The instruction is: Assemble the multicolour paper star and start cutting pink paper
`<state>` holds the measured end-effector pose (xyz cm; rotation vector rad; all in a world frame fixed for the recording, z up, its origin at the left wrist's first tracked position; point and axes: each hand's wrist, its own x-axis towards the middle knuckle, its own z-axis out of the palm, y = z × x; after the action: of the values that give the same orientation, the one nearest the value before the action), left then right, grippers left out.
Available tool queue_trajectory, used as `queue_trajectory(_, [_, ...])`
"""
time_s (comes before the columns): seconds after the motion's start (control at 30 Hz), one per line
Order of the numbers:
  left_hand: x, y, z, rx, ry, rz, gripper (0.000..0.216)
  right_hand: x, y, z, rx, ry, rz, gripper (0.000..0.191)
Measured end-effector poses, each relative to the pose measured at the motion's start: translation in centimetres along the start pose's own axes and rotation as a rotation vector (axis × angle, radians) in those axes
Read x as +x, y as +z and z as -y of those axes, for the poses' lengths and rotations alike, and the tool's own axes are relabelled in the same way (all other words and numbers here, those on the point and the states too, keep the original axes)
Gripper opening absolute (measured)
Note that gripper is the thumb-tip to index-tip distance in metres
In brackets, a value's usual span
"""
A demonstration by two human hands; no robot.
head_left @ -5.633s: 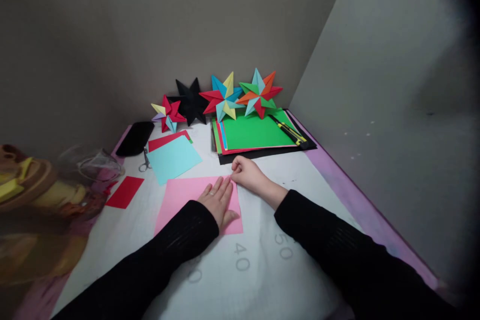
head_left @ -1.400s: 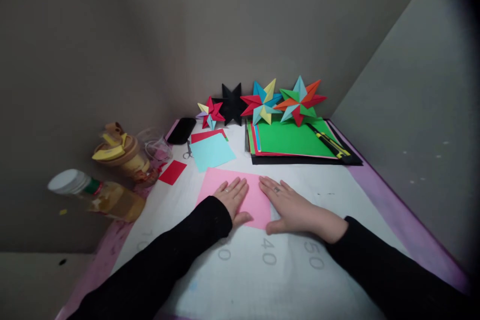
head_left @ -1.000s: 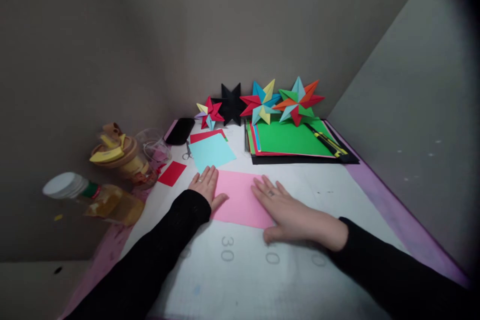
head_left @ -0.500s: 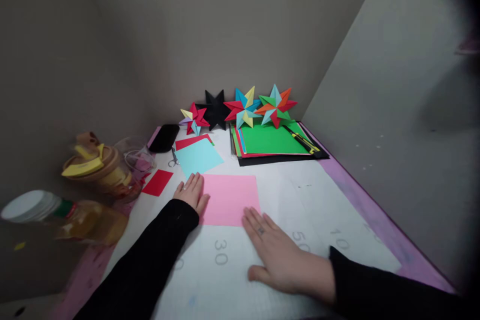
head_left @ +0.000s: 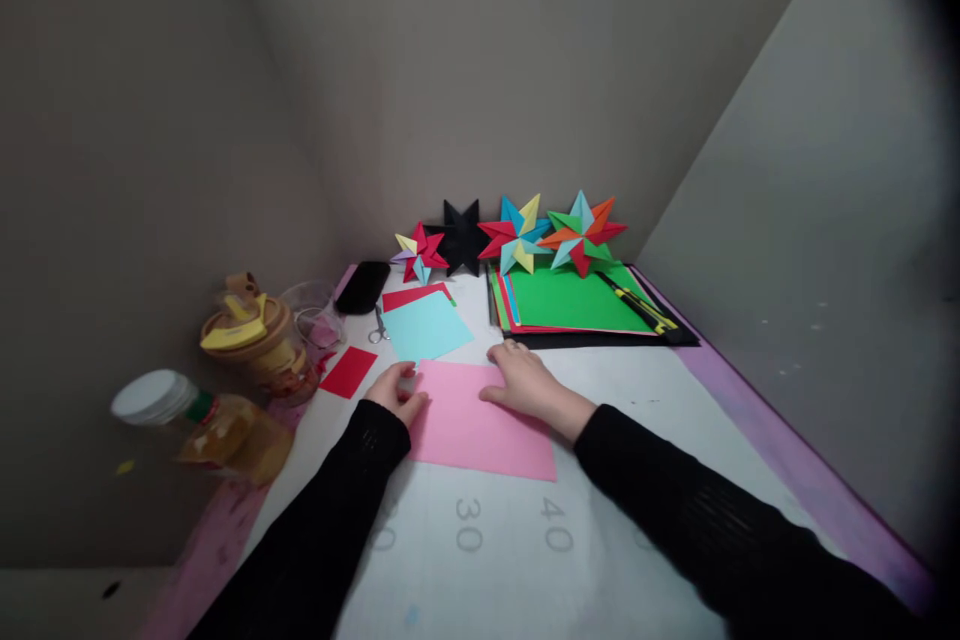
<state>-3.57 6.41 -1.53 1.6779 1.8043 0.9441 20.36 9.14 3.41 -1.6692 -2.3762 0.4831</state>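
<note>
A sheet of pink paper [head_left: 480,435] lies flat and slightly turned on the white table mat in front of me. My left hand [head_left: 394,394] is at its upper left edge, thumb and bent fingers apart, with the thumb tip by the paper. Over the far right part of the sheet rests my right hand [head_left: 525,382], its thumb spread away from the fingers. Just beyond the pink sheet is a light blue sheet [head_left: 427,325], partly covering a red one [head_left: 412,296]. A small red paper rectangle [head_left: 349,372] lies left of my left hand.
Several folded paper stars [head_left: 521,235] lean against the back wall. In front of them a green-topped paper stack [head_left: 585,302] carries a yellow-black utility knife [head_left: 637,303]. Small scissors [head_left: 379,328], a black phone-like object [head_left: 363,287], a lidded cup [head_left: 259,335] and a jar [head_left: 217,430] stand or lie leftward.
My right hand has moved from the paper's near right corner to its far right part. My left hand's fingers have bent. The pink sheet has turned slightly, and the camera view has shifted.
</note>
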Motion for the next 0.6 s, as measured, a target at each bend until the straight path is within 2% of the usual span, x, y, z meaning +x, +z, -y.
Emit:
queue_trajectory(0.1, [0.0, 0.0, 0.2, -0.024, 0.020, 0.032, 0.054, 1.1, 1.4, -0.8, 0.050, 0.019, 0.018, 0.050])
queue_trajectory(0.27, [0.0, -0.5, -0.1, 0.050, 0.128, 0.024, 0.054, 0.9, 1.2, -1.8, 0.186, -0.054, 0.062, 0.016])
queue_trajectory(0.33, [0.0, -0.6, -0.3, -0.005, 0.079, -0.006, 0.053, 0.7, 0.9, -1.8, 0.257, -0.101, 0.084, 0.008])
queue_trajectory(0.4, [-0.1, -0.7, -0.3, -0.113, -0.031, -0.015, 0.048, 0.6, 0.8, -1.7, 0.321, -0.141, 0.106, 0.010])
queue_trajectory(0.5, [-0.2, -1.2, -0.7, -0.246, -0.161, 0.012, 0.037, 0.5, 0.8, -1.6, 0.389, -0.179, 0.116, 0.013])
queue_trajectory(0.6, [-0.3, -2.1, -1.5, -0.336, -0.218, 0.057, 0.029, 0.5, 0.6, -1.7, 0.430, -0.208, 0.120, 0.015])
